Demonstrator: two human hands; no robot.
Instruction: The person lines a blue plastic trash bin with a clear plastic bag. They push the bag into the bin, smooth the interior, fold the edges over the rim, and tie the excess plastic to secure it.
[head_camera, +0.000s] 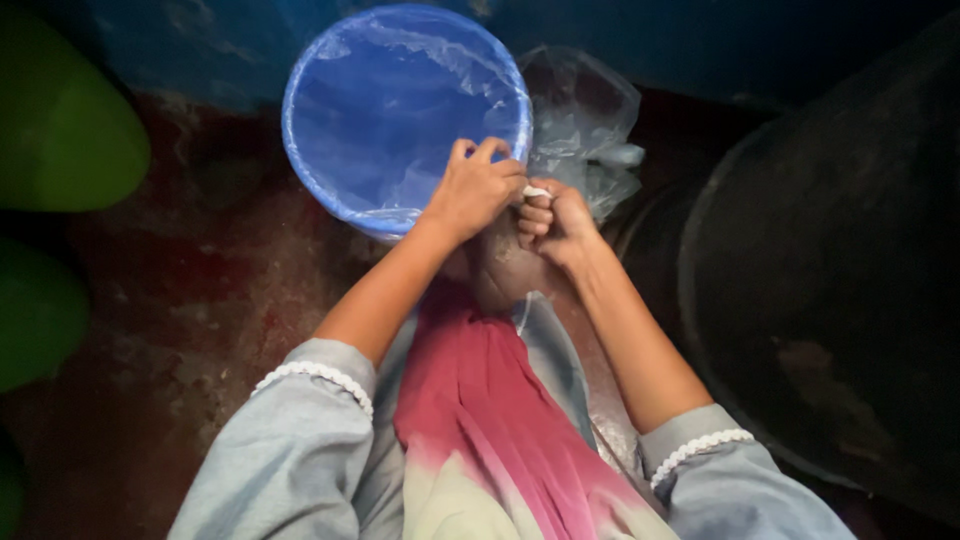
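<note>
A round blue bucket (380, 110) lined with clear plastic stands on the floor in front of me. My left hand (478, 187) rests at its near rim, fingers curled around a small white piece (537, 191). Touching it from the right, my right hand (556, 221) is closed in a fist on the same white piece. Both hands meet just over the bucket's near right edge. What the white piece is cannot be made out. A pink and cream cloth (490, 420) hangs down between my forearms.
A crumpled clear plastic bag (585, 120) lies right of the bucket. A large dark round vessel (830, 290) fills the right side. Green rounded containers (60, 130) sit at the left edge. The floor (190, 300) is rough, red and stained.
</note>
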